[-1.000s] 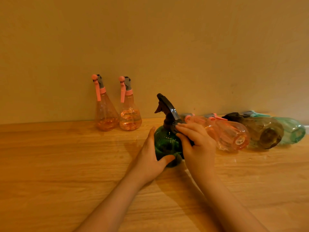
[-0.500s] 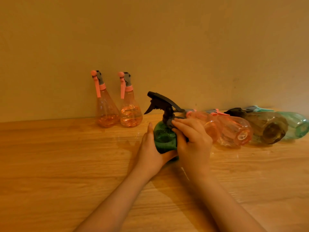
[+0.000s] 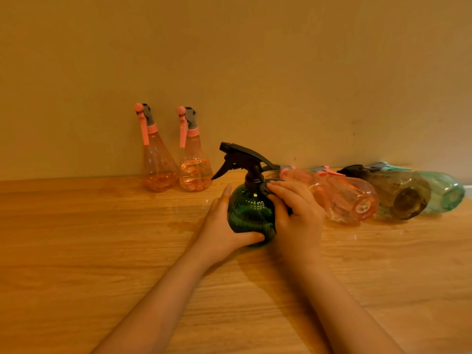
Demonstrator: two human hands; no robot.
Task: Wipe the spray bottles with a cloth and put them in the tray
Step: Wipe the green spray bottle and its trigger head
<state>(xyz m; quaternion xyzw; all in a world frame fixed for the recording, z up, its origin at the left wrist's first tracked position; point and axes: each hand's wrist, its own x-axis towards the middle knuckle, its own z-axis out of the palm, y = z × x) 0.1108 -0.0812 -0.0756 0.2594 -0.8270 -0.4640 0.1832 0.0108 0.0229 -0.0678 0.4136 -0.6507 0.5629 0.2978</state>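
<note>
1. Head view: a round green spray bottle (image 3: 251, 213) with a black trigger head (image 3: 240, 157) is seen standing upright on the wooden desk (image 3: 76, 238), near the middle of the frame, its nozzle pointed toward 9 o'clock.
2. The bottle's lower body is cupped by the left hand (image 3: 224, 226) from the 9 o'clock side, with the thumb curled under its front and the fingers wrapped behind.
3. A dark cloth (image 3: 267, 186) is pressed against the bottle's shoulder by the right hand (image 3: 296, 215) from the 3 o'clock side; the fingers are curled over the cloth, of which only small parts can be seen.
4. Both hands are thus clamped on the same bottle, one on either side, close together but not touching.
5. Two tall pink spray bottles are found upright against the wall (image 3: 255, 60) at 11 o'clock of the green bottle: one further left (image 3: 158, 159), one just beside it (image 3: 195, 162), each partly filled with liquid.
6. At 2 to 3 o'clock, a row of bottles is laid on its side along the wall: a pink one (image 3: 342, 198) nearest the right hand, then a brown one (image 3: 398, 192), then a teal one (image 3: 444, 190), each touching or overlapping its neighbour.
</note>
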